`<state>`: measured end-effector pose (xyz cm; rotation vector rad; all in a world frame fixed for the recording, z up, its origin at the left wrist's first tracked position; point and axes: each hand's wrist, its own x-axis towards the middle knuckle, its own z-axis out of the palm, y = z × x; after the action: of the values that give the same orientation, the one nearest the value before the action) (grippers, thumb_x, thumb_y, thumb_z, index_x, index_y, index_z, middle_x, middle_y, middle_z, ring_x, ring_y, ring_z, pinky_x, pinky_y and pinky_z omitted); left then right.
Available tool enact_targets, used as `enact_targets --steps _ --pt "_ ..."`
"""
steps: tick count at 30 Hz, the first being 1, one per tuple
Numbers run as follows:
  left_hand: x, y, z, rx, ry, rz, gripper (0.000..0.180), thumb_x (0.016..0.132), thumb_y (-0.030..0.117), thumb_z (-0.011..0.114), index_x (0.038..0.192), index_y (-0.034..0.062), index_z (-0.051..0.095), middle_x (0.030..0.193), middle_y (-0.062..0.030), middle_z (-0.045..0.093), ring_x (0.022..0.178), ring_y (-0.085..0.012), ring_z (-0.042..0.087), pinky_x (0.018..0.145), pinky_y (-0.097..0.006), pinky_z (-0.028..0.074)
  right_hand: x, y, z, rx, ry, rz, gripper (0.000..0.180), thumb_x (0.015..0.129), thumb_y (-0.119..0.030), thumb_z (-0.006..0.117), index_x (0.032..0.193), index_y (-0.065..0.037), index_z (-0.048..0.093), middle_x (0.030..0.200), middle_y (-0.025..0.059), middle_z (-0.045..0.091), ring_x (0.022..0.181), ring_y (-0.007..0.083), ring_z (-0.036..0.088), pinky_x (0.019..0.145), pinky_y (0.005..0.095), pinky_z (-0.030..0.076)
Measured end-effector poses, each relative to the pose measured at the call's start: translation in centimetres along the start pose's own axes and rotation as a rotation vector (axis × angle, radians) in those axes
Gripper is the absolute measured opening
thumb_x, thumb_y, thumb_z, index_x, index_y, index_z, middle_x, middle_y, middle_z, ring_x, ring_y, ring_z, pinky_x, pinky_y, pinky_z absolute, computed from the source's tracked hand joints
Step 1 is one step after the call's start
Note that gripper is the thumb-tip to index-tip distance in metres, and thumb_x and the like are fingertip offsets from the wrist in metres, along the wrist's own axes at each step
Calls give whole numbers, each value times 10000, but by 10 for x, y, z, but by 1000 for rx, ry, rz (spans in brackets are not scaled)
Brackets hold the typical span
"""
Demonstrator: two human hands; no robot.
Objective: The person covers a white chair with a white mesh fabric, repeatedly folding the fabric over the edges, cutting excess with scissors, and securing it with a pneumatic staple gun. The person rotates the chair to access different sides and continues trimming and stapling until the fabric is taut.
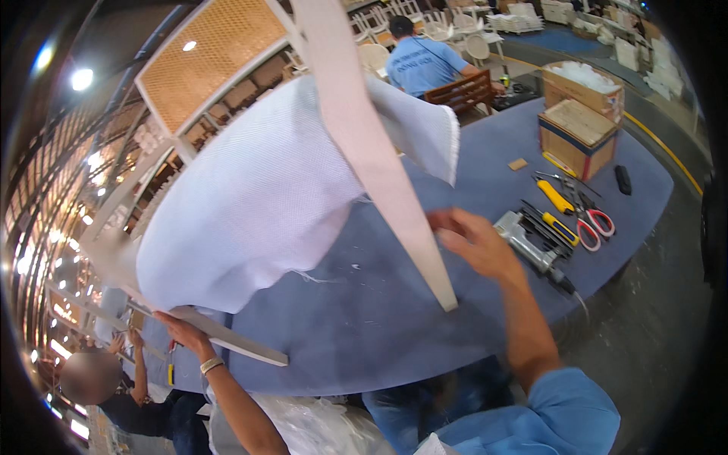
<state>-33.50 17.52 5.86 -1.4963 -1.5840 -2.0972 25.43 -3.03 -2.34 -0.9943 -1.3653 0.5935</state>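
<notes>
A white-framed chair (379, 163) is lifted and tilted over a blue-grey padded table (364, 326). A white woven fabric sheet (258, 197) is draped across its seat, and its cane-mesh back panel (208, 49) points up to the left. My left hand (182, 330) grips a white frame bar at the chair's lower left. My right hand (474, 243) reaches to one slanted white leg, fingers curled at its side; the leg hides the fingertips.
A pneumatic staple gun (531, 246), screwdrivers and red-handled scissors (595, 224) lie on the table's right part. Two cardboard boxes (580, 133) stand behind them. A person in a blue shirt (421, 64) sits at the far side. Another person (114, 383) is lower left.
</notes>
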Motion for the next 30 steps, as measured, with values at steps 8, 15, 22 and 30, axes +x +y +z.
enact_targets --steps 8,15,22,30 --pt "-101 194 44 92 221 522 559 1074 399 336 1487 26 393 1563 -202 323 1458 -336 269 1153 -447 296 60 -24 36 550 -351 84 665 835 -496 758 1197 41 607 890 113 676 815 190 652 728 321 536" --pt "-113 238 77 -331 212 490 517 1079 330 321 1439 -32 402 1532 -198 361 1426 -349 323 1182 -468 275 -8 -78 41 567 -183 -107 545 869 -346 740 1236 25 583 1000 105 655 922 178 626 818 321 507" --pt "-18 130 89 -499 -340 325 616 1081 411 249 1551 16 198 1602 -155 208 1475 -269 203 1212 -403 166 -13 -75 204 123 59 -446 497 842 -183 769 1282 -56 575 1104 91 645 971 202 636 845 316 507" --pt "53 202 6 -778 -878 84 802 1015 633 247 1490 -7 334 1306 -244 578 1156 -321 598 1046 -394 440 24 -44 410 198 -73 -263 774 753 -165 776 1401 -60 365 1228 210 584 1125 411 576 941 441 492"
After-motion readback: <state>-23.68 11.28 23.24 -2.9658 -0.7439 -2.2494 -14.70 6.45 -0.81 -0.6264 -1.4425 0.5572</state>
